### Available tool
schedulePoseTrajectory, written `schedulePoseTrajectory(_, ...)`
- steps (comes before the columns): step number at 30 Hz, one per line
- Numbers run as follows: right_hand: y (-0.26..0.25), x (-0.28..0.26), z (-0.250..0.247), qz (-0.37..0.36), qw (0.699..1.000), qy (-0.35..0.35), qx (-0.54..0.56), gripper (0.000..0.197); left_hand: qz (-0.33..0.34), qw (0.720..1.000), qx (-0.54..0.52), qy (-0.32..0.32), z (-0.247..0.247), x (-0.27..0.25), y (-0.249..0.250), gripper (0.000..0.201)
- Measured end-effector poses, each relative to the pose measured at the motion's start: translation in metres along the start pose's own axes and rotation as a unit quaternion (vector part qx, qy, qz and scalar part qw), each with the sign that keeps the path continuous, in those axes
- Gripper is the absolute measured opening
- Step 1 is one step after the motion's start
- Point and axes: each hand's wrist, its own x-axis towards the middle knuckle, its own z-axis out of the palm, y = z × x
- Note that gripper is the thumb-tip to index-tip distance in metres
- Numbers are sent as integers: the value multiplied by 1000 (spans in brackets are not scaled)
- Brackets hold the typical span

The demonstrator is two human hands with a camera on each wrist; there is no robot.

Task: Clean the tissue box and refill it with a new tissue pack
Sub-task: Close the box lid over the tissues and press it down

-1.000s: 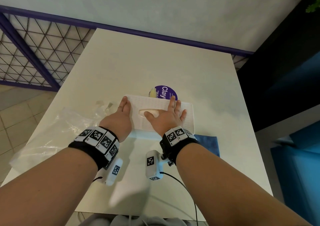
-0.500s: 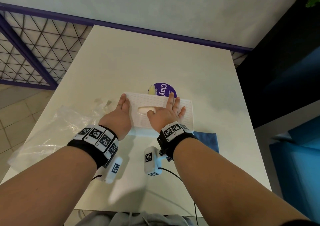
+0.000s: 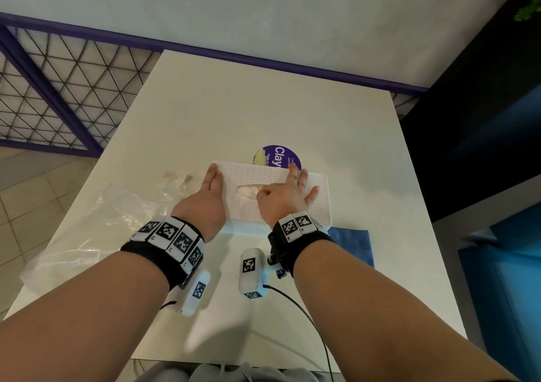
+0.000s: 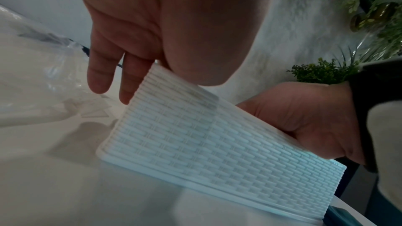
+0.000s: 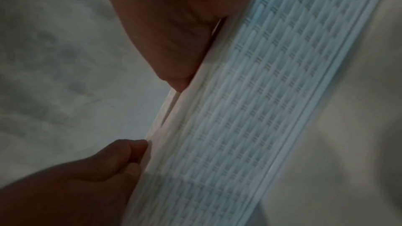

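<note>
Both hands (image 3: 215, 190) (image 3: 285, 197) press flat on tissue box (image 3: 314, 194); left wrist shows woven side.

a cream-white table (image 3: 263, 112) filled the middle of the head view. a round purple tub lid (image 3: 278, 155) printed with "clay" lay flat on it, near the middle, with a pale yellow patch at its left edge. crumpled clear plastic wrapping (image 3: 87, 229) spread over the table's left side, reaching its left edge. a folded blue cloth (image 3: 355, 244) lay flat toward the table's right side. beyond the far edge a purple rail (image 3: 263, 59) ran along the foot of a pale wall (image 3: 263, 7). to the left stood a purple-framed wire lattice panel (image 3: 58, 94) above beige floor tiles (image 3: 29, 194). green foliage (image 4: 326, 73) showed in the left wrist view.
</note>
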Motion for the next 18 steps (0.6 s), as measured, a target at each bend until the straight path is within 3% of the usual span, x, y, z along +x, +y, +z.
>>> schedulePoseTrajectory(5,8,-7,-8,-62,993,18,96,20,5,1000,12,18,6,5,-2,85)
schedulePoseTrajectory(6,8,-9,-11,-64,989,24,135,25,6,1000,12,22,6,6,-2,85)
schedulePoseTrajectory(9,4,-8,-18,-11,976,49,214,35,25,999,14,27,12,12,-10,84)
schedulePoseTrajectory(14,-5,-5,-23,42,964,60,254,21,31,999,-28,10,8,8,-12,85)
schedulePoseTrajectory(16,1,-11,-28,34,957,67,281,23,36,997,-61,40,7,2,-14,73)
schedulePoseTrajectory(18,14,-18,-40,28,948,64,310,34,76,986,-64,135,8,-10,-18,54)
